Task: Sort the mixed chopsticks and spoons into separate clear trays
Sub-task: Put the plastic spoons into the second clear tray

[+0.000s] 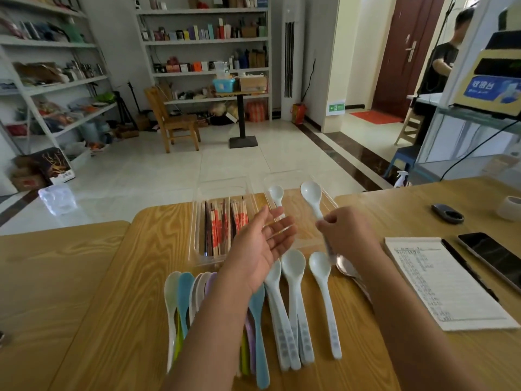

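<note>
Two clear trays stand side by side at the table's far edge. The left tray (197,221) holds several chopsticks (222,227) in red-and-white wrappers plus dark ones. The right tray (329,197) holds a small white spoon (275,193). My right hand (346,232) grips the handle of a white spoon (311,194) over that tray, and a metal spoon (345,266) runs down from the same hand. My left hand (262,244) hovers palm up, fingers straight, holding nothing. Pale white spoons (293,300) and coloured spoons (183,300) lie on the table near me.
A notepad (442,280) with a pen (468,269), a phone (493,258), a dark small device (447,213) and a white cup (510,207) sit on the right of the wooden table (112,277). A person (442,60) stands at the far right by a door.
</note>
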